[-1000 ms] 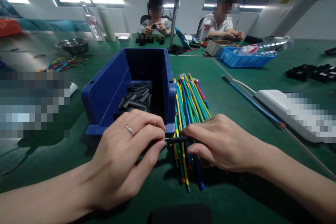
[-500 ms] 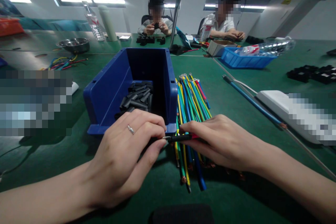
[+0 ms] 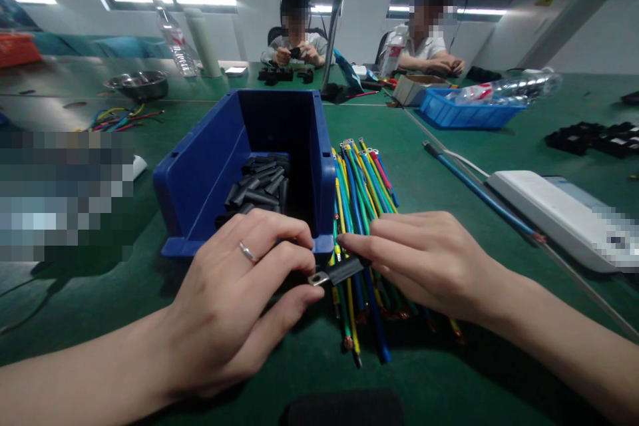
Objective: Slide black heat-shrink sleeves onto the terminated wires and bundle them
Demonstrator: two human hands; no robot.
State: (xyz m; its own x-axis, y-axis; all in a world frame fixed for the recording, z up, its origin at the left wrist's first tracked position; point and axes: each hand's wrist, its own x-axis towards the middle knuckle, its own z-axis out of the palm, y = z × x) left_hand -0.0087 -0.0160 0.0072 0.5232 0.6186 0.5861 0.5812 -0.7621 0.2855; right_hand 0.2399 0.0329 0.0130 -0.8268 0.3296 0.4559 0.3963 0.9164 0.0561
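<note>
My left hand [image 3: 239,299] and right hand [image 3: 424,259] each pinch one end, it seems, of a black sleeve [image 3: 342,271] over the wires [image 3: 364,213], just right of the blue bin [image 3: 200,173].

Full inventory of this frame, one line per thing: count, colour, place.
Plastic storage bin: one, blue, centre, open front toward the camera.
Short sleeve tubes: a pile, black, inside the bin.
Insulated wires with metal end lugs: a bundle, yellow, green, blue, red, right of the bin.
Sleeved wire end: one, black with a metal lug, between both hands.
Shallow tray: one, blue, back right.
Metal bowl: one, silver, back left.
Clear bottle: one, back left.
Co-workers: two, seated at the far side.
Left hand: ring on one finger, at the lug.
Right hand: pinching the black sleeve.
</note>
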